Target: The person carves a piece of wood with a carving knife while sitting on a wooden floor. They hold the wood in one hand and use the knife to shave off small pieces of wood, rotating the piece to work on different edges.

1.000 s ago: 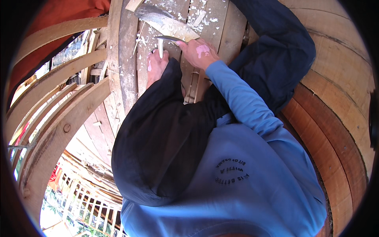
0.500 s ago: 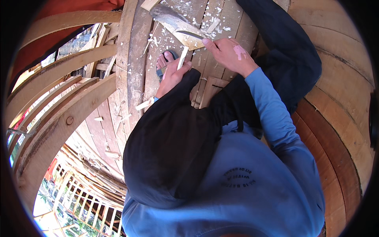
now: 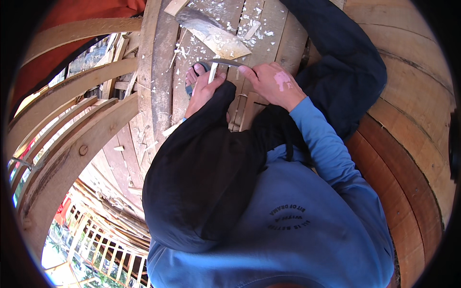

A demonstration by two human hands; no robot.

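My left hand [image 3: 202, 95] is closed around a thin pale wooden stick [image 3: 212, 73], which stands up past the thumb. Its forearm is mostly hidden behind my raised knee in black trousers [image 3: 201, 177]. My right hand [image 3: 276, 86] grips a knife, its handle covered by the fingers. The curved knife blade [image 3: 228, 62] reaches left and meets the stick near its upper end. Just beyond the blade lies a flat, pointed piece of wood [image 3: 221, 41], grey on one part and pale on the other.
White shavings [image 3: 254, 14] lie scattered over the plank floor [image 3: 161, 81]. My sandalled foot [image 3: 194, 74] is close beside the left hand. Curved wooden ribs [image 3: 79, 153] with open gaps stand at the left; a curved plank wall [image 3: 408, 120] rises at the right.
The knife and right hand have come left and nearer to me, so the blade, earlier beyond the stick and apart from it, now meets the stick's upper end. The whole view has shifted slightly.
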